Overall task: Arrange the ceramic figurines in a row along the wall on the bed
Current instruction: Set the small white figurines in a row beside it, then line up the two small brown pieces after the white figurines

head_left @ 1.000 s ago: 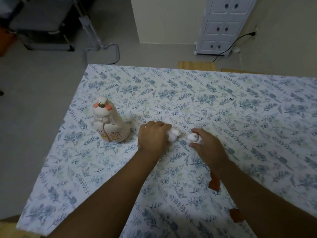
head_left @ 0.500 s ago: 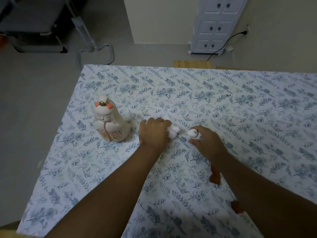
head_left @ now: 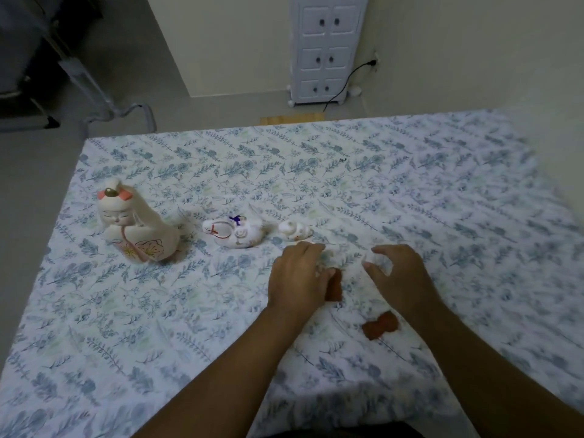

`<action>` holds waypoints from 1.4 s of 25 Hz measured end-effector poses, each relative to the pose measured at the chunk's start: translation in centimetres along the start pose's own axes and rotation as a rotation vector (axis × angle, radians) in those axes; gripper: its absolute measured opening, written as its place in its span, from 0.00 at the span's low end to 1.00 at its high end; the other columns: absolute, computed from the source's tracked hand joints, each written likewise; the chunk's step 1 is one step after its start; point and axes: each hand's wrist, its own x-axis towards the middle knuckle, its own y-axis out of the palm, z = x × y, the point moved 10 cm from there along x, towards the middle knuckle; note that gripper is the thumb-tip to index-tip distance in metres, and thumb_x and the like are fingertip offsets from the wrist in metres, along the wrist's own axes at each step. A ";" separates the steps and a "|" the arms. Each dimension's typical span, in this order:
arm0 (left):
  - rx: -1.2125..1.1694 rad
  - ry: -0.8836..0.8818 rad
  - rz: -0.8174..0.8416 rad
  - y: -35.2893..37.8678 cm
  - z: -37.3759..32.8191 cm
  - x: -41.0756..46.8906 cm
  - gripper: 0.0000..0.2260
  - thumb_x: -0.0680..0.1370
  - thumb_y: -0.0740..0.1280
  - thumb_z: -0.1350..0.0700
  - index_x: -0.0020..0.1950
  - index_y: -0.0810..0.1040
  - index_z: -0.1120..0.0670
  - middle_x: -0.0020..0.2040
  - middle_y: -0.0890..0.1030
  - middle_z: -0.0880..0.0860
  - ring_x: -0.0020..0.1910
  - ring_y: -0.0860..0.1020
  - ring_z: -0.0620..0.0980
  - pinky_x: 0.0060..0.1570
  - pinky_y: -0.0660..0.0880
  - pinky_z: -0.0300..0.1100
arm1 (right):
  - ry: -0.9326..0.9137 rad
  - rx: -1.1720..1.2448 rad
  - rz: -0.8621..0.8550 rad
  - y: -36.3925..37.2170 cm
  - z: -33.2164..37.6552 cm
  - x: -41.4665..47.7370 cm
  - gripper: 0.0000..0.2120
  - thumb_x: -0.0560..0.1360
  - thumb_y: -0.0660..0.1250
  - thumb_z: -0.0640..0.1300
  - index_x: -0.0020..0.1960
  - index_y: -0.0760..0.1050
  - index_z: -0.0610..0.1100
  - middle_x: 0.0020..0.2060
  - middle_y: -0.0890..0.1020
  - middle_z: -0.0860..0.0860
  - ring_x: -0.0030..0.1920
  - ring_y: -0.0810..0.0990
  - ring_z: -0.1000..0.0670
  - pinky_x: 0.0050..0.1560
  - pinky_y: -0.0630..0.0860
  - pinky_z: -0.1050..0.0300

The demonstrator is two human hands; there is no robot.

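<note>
Three white figurines sit on the floral bed sheet (head_left: 410,191): a tall doll with pink hair pieces (head_left: 136,227) at the left, a low white animal with a red cord and blue bow (head_left: 234,233) beside it, and a small round one (head_left: 294,230) to its right. Two small reddish-brown figurines lie nearer me: one (head_left: 334,286) partly under my left hand (head_left: 300,278), one (head_left: 379,325) beside my right forearm. My left hand rests palm down, touching the brown piece with its thumb. My right hand (head_left: 399,276) hovers with its fingers spread, holding nothing.
The wall runs along the bed's right side (head_left: 505,74). A white drawer cabinet (head_left: 327,49) with a black cable stands past the bed's far edge. The bed's left edge drops to a grey floor with a metal stand (head_left: 126,110).
Both hands have let go of the two small white figurines and drawn back toward me. Those figurines now stand uncovered beside the tall doll. The camera has tilted.
</note>
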 end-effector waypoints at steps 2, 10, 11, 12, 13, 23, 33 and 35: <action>-0.086 -0.146 0.133 3.6 1.0 -0.1 0.22 0.78 0.71 0.48 0.71 0.75 0.52 0.65 0.78 0.53 0.66 0.75 0.55 0.60 0.74 0.50 | 0.153 -0.015 0.011 -0.8 -4.0 -1.6 0.16 0.75 0.72 0.53 0.58 0.78 0.46 0.54 0.78 0.43 0.58 0.76 0.42 0.58 0.74 0.48; -0.322 -0.291 0.171 8.0 1.6 -0.6 0.13 0.77 0.74 0.52 0.59 0.80 0.55 0.50 0.81 0.50 0.48 0.78 0.49 0.43 0.70 0.38 | 0.371 0.090 0.327 3.4 -8.1 -7.7 0.19 0.70 0.71 0.64 0.48 0.70 0.51 0.40 0.78 0.54 0.37 0.79 0.54 0.32 0.70 0.59; -0.348 -0.303 0.163 7.8 1.5 -0.8 0.13 0.77 0.75 0.52 0.59 0.80 0.54 0.50 0.81 0.49 0.47 0.78 0.48 0.44 0.70 0.38 | 0.351 0.094 0.305 3.4 -7.7 -7.6 0.18 0.70 0.72 0.62 0.48 0.70 0.52 0.40 0.78 0.54 0.37 0.79 0.55 0.31 0.69 0.60; -0.380 -0.322 0.157 7.6 1.6 -1.0 0.13 0.76 0.76 0.53 0.58 0.80 0.52 0.49 0.81 0.48 0.46 0.79 0.47 0.44 0.72 0.38 | 0.331 0.108 0.284 3.3 -7.4 -7.3 0.16 0.71 0.73 0.59 0.48 0.71 0.52 0.40 0.79 0.55 0.37 0.79 0.56 0.30 0.69 0.60; -0.419 -0.344 0.148 7.5 1.7 -1.1 0.12 0.75 0.77 0.53 0.56 0.80 0.50 0.48 0.82 0.47 0.45 0.79 0.46 0.43 0.73 0.36 | 0.309 0.132 0.269 3.2 -6.9 -6.9 0.14 0.70 0.75 0.56 0.48 0.72 0.53 0.41 0.79 0.55 0.38 0.79 0.56 0.31 0.70 0.60; -0.489 -0.280 0.007 6.1 -0.4 3.9 0.19 0.67 0.83 0.55 0.54 0.81 0.47 0.45 0.82 0.43 0.45 0.81 0.40 0.42 0.73 0.28 | 0.091 0.497 0.137 0.5 -3.6 2.7 0.23 0.70 0.76 0.31 0.62 0.78 0.45 0.47 0.80 0.59 0.45 0.77 0.74 0.41 0.72 0.79; -0.601 -0.312 -0.095 8.3 0.2 10.1 0.18 0.69 0.78 0.62 0.47 0.74 0.45 0.43 0.82 0.42 0.43 0.82 0.40 0.43 0.83 0.40 | -0.150 0.522 0.196 2.1 -2.2 11.3 0.24 0.71 0.75 0.33 0.58 0.77 0.58 0.51 0.81 0.62 0.54 0.80 0.67 0.52 0.77 0.70; -0.614 -0.315 -0.135 8.7 0.8 9.9 0.16 0.69 0.78 0.62 0.46 0.76 0.46 0.42 0.83 0.43 0.44 0.83 0.43 0.44 0.83 0.45 | -0.146 0.531 0.197 2.5 -2.6 11.4 0.25 0.69 0.77 0.36 0.54 0.76 0.63 0.49 0.82 0.64 0.53 0.80 0.65 0.50 0.77 0.70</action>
